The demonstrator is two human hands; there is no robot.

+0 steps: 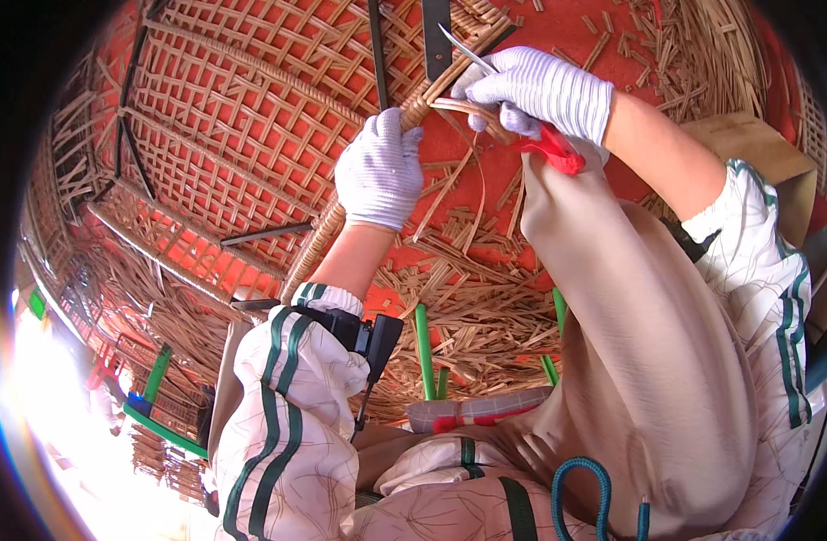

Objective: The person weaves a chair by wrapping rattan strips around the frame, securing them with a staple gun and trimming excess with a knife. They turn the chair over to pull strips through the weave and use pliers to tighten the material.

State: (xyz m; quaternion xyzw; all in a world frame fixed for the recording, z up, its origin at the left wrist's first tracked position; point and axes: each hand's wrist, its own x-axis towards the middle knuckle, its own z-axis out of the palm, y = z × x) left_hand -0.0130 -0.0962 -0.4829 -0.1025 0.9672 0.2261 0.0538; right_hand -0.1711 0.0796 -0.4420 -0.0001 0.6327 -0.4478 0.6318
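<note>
Head view: wicker rim (320, 238), long axis slanting up-right.
Left hand (380, 169): nearer, closed around rim.
Right hand (535, 90): curled around pointed metal tool (466, 49), just right of rim.

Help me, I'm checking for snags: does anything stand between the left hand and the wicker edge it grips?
Only its white glove; nothing else visible. The left hand closes around the wicker edge, and the blade in the right hand sits off to the right, not between them.
</note>
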